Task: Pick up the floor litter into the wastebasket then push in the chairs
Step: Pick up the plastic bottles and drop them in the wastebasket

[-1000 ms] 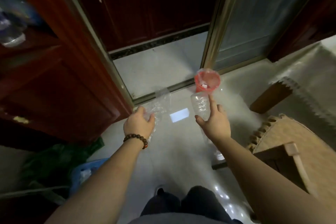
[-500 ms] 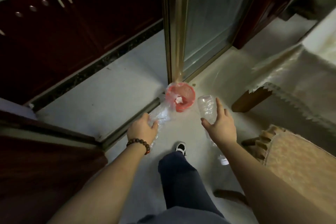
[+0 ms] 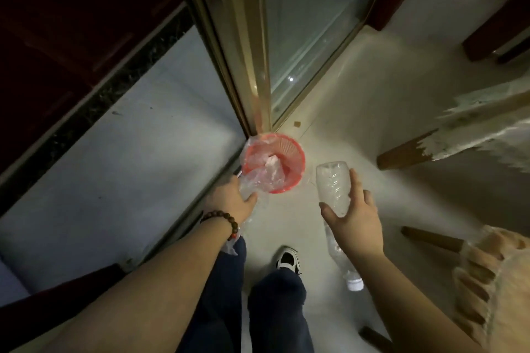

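From my feed I look down on a pale, glossy tiled floor (image 3: 358,123) under dim light. A gold-coloured sliding door frame (image 3: 243,46) rises from the middle, with a frosted glass panel (image 3: 309,23) to its right. Left of the frame lies a lighter grey floor (image 3: 114,166), edged by a dark speckled stone strip (image 3: 94,106) below dark red wooden cabinets (image 3: 71,8). At right I see a fringed white cloth (image 3: 487,129) over a wooden leg (image 3: 401,156), and a woven beige seat cover (image 3: 499,281) at the lower right corner.

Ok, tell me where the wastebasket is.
Head view, centre: the wastebasket stands on the floor at the foot of the door frame, just beyond the left hand.
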The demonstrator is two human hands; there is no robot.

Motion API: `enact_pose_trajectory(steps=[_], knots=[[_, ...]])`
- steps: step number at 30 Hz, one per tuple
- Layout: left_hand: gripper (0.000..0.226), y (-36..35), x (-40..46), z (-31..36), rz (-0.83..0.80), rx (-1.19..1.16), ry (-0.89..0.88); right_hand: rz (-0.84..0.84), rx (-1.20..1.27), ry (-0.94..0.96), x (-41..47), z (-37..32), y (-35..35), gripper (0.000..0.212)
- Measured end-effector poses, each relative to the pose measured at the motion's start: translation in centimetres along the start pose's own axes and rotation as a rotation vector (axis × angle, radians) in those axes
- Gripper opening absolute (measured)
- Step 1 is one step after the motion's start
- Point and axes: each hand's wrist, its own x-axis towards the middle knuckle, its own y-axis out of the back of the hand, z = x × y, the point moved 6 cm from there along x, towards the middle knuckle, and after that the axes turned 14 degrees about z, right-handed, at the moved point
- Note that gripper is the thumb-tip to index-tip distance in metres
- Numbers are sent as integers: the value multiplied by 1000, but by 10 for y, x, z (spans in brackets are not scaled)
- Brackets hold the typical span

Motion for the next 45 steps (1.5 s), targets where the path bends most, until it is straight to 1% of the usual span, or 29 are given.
enact_pose_trajectory(steps=[5, 6, 9, 11, 13, 14, 16, 18, 19, 21, 23, 25, 28, 31, 35, 38, 40, 45], knots=[[58, -105, 106, 14, -31, -13, -43, 53, 47, -24, 48, 37, -86, 87], [57, -129, 125, 15, -34, -8, -57, 63, 57, -29, 57, 46, -102, 87], [39, -188, 170, 18, -23, -9, -104, 70, 54, -25, 77, 69, -152, 87], [35, -220, 191, 19, -17, -18, -132, 65, 41, -24, 88, 82, -183, 88], [39, -248, 209, 15, -39, -21, -144, 53, 38, -24, 96, 93, -210, 88], [45, -258, 216, 12, -55, -28, -146, 48, 39, -34, 100, 98, -220, 88], [66, -272, 226, 5, -84, -51, -164, 40, 35, -56, 104, 103, -236, 89], [85, -271, 229, 2, -78, -57, -205, 26, 21, -54, 108, 101, -246, 90], [89, -265, 229, 1, -54, -69, -224, 14, 16, -49, 109, 98, -249, 91], [85, -247, 226, -2, 16, -126, -244, 0, 34, -43, 114, 87, -255, 90], [76, -229, 219, -6, 74, -179, -248, 12, 79, -45, 124, 74, -263, 83], [72, -216, 210, -10, 99, -187, -249, -3, 68, -31, 138, 62, -280, 80], [69, -208, 199, -22, 110, -211, -249, -73, -18, -14, 159, 52, -318, 85], [70, -213, 193, -37, 100, -188, -277, -178, -93, -37, 171, 53, -353, 86], [72, -218, 191, -51, 66, -187, -227, -290, -165, -26, 172, 60, -375, 87], [73, -209, 184, -47, 80, -196, -228, -287, -166, 27, 166, 54, -364, 83], [75, -194, 177, -41, 84, -195, -220, -266, -162, 67, 160, 44, -341, 80], [75, -118, 148, -5, 114, -176, -268, -123, -153, 154, 130, 2, -237, 72]])
